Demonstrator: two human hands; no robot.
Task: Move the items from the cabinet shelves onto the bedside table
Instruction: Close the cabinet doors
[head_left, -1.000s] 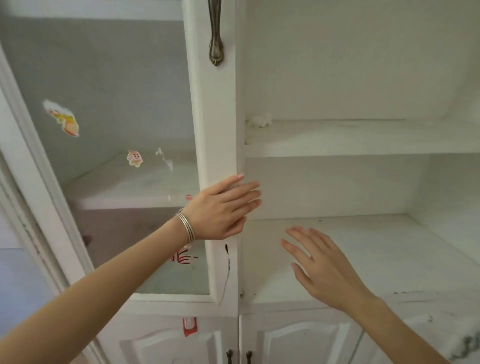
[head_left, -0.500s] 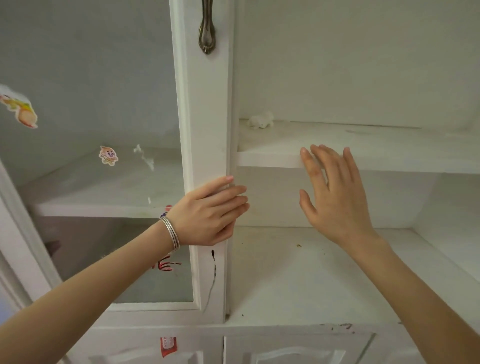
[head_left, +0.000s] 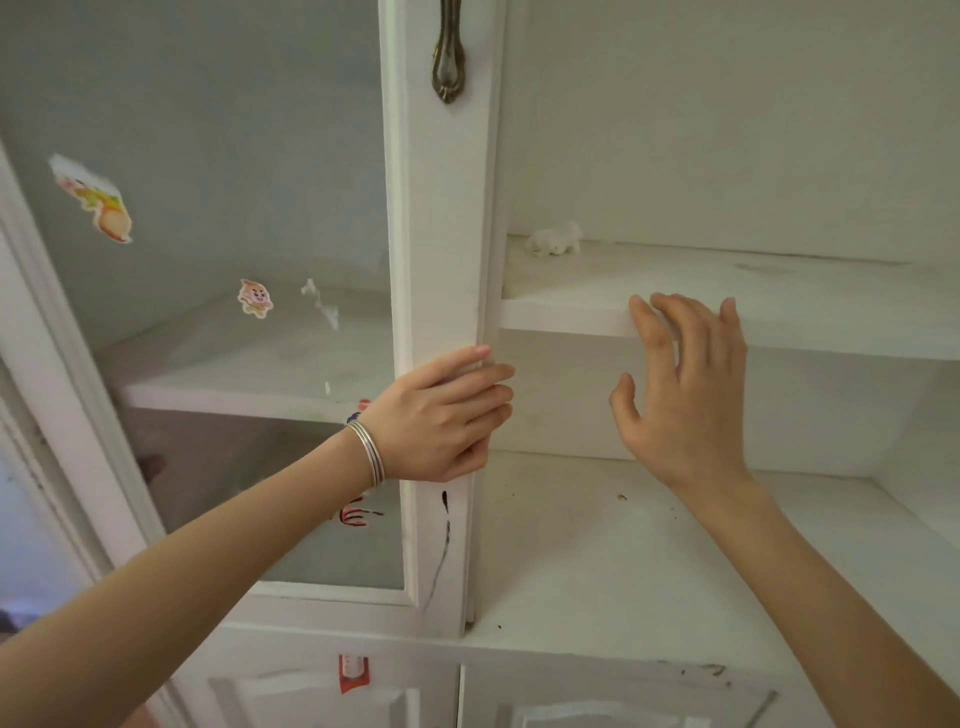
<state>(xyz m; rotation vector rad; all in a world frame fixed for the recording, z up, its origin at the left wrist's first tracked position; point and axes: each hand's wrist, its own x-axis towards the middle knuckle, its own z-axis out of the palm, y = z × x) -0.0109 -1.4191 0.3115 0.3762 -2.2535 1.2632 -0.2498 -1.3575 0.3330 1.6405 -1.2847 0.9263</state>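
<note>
A small white figure (head_left: 553, 240) lies at the back left of the upper shelf (head_left: 810, 306) in the open right half of the white cabinet. My right hand (head_left: 680, 400) is raised in front of that shelf's front edge, fingers spread and straight, holding nothing, about a hand's width right of the figure and nearer to me. My left hand (head_left: 447, 415), with silver bangles at the wrist, grips the right edge of the glass cabinet door (head_left: 441, 234), fingers curled round the frame. The lower shelf (head_left: 623, 561) holds only a few dark specks.
A bronze handle (head_left: 448, 52) hangs high on the door frame. Stickers (head_left: 98, 200) dot the glass pane, with a shelf (head_left: 249, 364) behind it. Two shut lower cabinet doors (head_left: 322, 696) sit beneath. The cabinet's right wall (head_left: 930, 467) bounds the shelves.
My right hand has risen from over the lower shelf to the front edge of the upper shelf. My left hand has stayed on the door's edge.
</note>
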